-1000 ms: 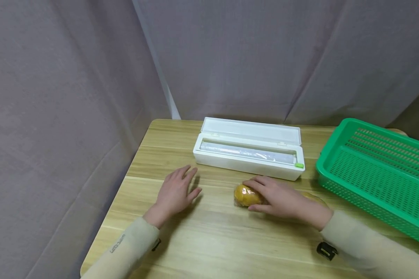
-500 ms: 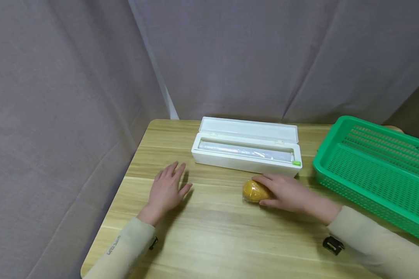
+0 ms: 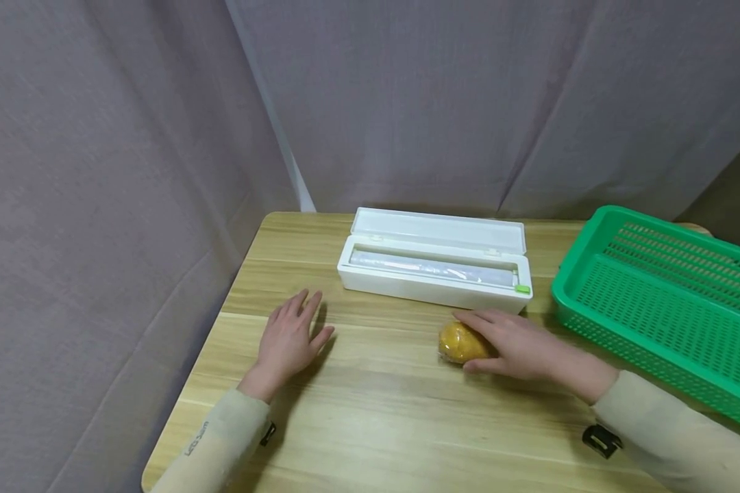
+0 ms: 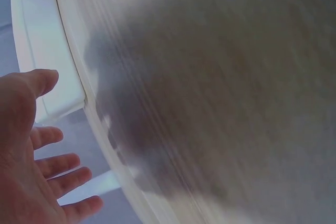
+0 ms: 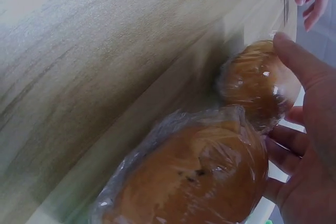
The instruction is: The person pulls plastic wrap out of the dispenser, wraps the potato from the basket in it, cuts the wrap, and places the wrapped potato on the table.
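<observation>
My right hand holds a yellow mango wrapped in clear film, thumb on one side and fingers on the other, low over the wooden table. The right wrist view shows this mango between thumb and fingers, with a second, larger film-wrapped mango right beside it, marked by small dark specks. In the head view the right hand and forearm hide that second mango. My left hand is at the table's left, fingers spread and holding nothing; in the left wrist view its palm shows.
Behind the hands lies a long white cling film box, lid tipped back, a film roll inside and a green slider at its right end. A green perforated basket stands on the right. Grey curtains hang behind the table.
My right hand has shifted to the right with the wrapped mango. The second mango, partly visible behind the wrist before, is now hidden in the head view. My left hand has drifted slightly left.
</observation>
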`<act>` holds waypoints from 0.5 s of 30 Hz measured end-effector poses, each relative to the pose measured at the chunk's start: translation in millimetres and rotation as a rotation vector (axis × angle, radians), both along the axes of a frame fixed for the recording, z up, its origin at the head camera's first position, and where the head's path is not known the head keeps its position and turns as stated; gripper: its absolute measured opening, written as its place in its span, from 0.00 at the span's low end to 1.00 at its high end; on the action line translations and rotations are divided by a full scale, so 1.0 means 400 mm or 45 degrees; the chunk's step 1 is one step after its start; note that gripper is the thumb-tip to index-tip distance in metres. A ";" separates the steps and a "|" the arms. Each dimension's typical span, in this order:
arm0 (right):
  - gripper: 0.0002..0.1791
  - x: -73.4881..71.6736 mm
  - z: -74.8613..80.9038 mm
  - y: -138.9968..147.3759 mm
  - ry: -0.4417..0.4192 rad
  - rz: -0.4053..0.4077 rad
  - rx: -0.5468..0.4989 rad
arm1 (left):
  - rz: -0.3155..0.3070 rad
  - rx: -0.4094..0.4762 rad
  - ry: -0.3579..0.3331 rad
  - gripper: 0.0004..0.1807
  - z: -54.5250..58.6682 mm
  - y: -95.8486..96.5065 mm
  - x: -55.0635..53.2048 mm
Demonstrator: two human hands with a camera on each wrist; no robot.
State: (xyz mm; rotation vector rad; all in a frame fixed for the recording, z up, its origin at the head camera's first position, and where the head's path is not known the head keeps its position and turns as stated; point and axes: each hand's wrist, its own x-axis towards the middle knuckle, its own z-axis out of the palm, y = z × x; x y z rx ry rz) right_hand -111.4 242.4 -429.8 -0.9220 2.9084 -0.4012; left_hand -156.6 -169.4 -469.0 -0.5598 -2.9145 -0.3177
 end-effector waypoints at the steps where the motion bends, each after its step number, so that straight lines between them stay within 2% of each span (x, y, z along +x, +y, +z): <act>1: 0.50 0.000 0.000 -0.001 0.008 0.006 -0.004 | -0.001 0.003 -0.005 0.40 0.000 0.000 0.000; 8: 0.49 0.006 0.001 -0.005 0.027 0.014 -0.004 | 0.005 0.013 -0.026 0.41 0.008 -0.001 -0.006; 15: 0.45 0.031 0.062 0.028 0.043 -0.043 -0.069 | 0.008 0.023 -0.051 0.41 0.039 -0.005 -0.016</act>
